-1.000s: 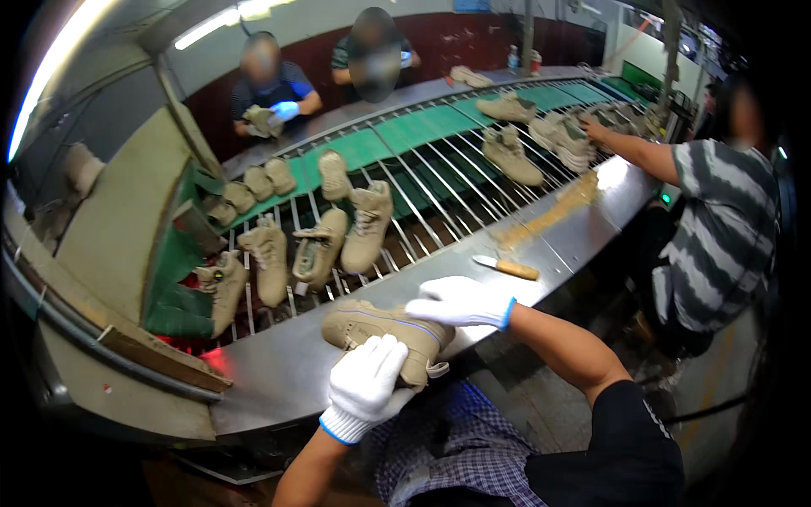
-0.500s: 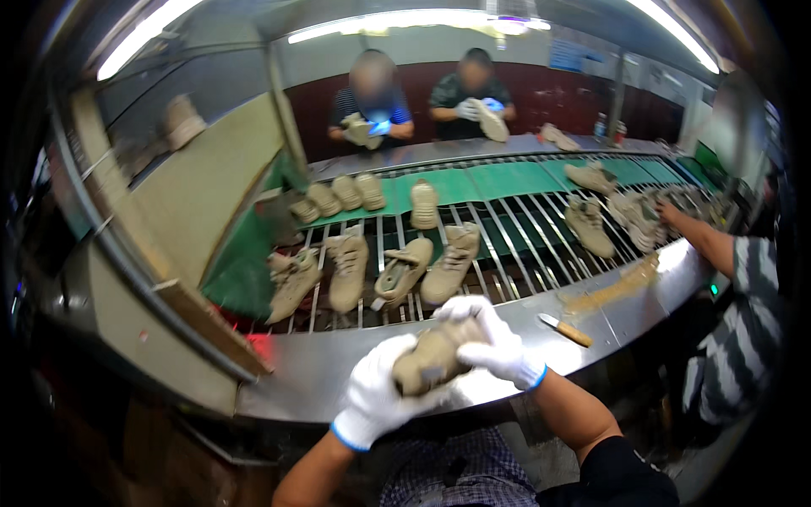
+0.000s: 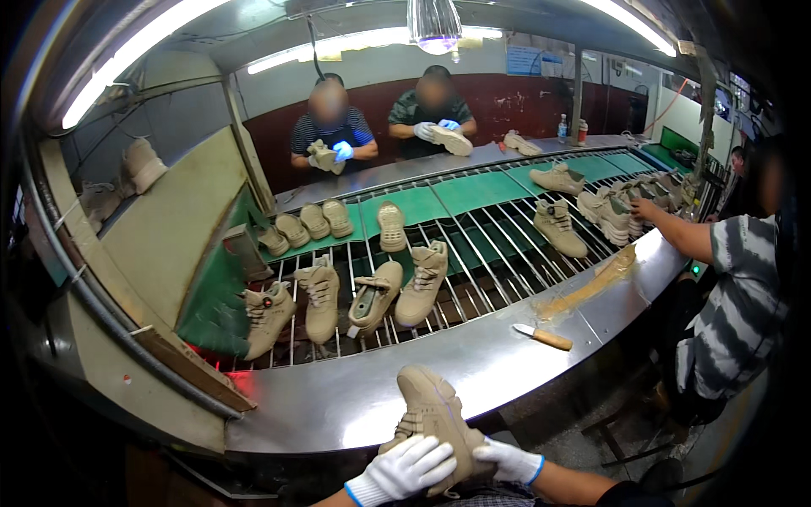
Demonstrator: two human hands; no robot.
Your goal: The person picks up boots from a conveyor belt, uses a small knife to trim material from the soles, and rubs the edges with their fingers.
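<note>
A beige lace-up shoe [image 3: 429,407] is held close to my body with its toe pointing up and away and its sole facing right. My left hand [image 3: 407,470], in a white knit glove with a blue cuff, lies across the laces and upper side of the shoe. My right hand [image 3: 507,463], gloved the same way, grips the shoe's heel end from the right; its fingertips are partly hidden behind it. A knife [image 3: 545,336] with a wooden handle rests on the metal ledge [image 3: 355,393] beyond.
Several beige shoes, among them a laced shoe [image 3: 422,283], stand on a roller conveyor [image 3: 481,262] with green mats [image 3: 473,196]. At right, a person in a striped shirt [image 3: 743,296] reaches to shoes. Across the line, two people [image 3: 334,131] handle shoes. A board wall [image 3: 182,203] borders the left.
Both hands have brought the shoe lower and nearer, and it has been turned so the toe points up. My view has shifted. The far-right person still has a hand at the shoes.
</note>
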